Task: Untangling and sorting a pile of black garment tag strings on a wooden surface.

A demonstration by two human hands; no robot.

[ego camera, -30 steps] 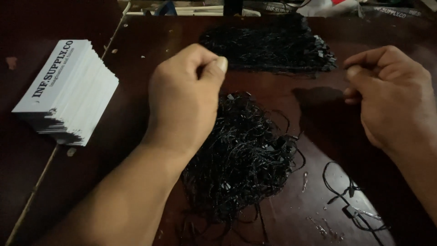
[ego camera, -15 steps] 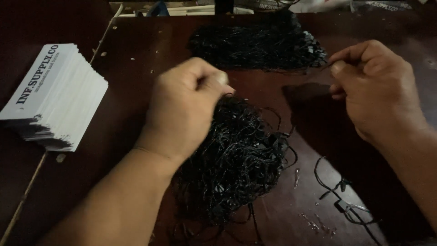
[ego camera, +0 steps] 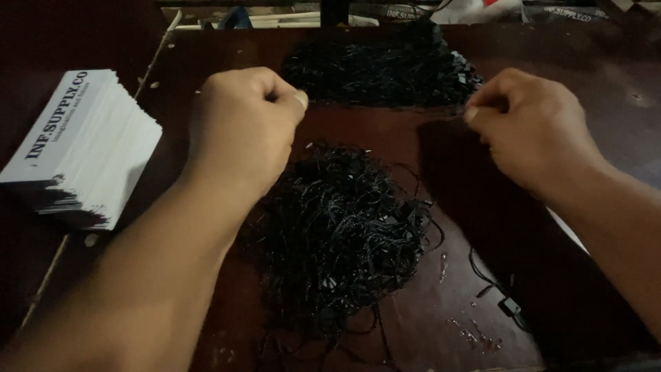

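A tangled heap of thin black strings (ego camera: 344,234) lies in the middle of the dark brown table (ego camera: 606,76). Above its far left side my left hand (ego camera: 241,131) is closed in a fist, thumb against forefinger. Level with it on the right, my right hand (ego camera: 533,134) is also closed, fingertips pinched together. A single thin black string seems to run taut between the two hands, but it is hard to make out against the dark table. A second, flatter pile of black strings (ego camera: 382,72) lies just beyond both hands.
A fanned stack of white printed cards (ego camera: 82,148) sits at the left. One loose black string with a small tag (ego camera: 506,303) lies at the front right. A thin wooden stick (ego camera: 155,58) runs along the left side. Clutter lines the far edge.
My left hand has lifted off the heap and moved left and away from me. Both hands have drawn apart, now level with each other.
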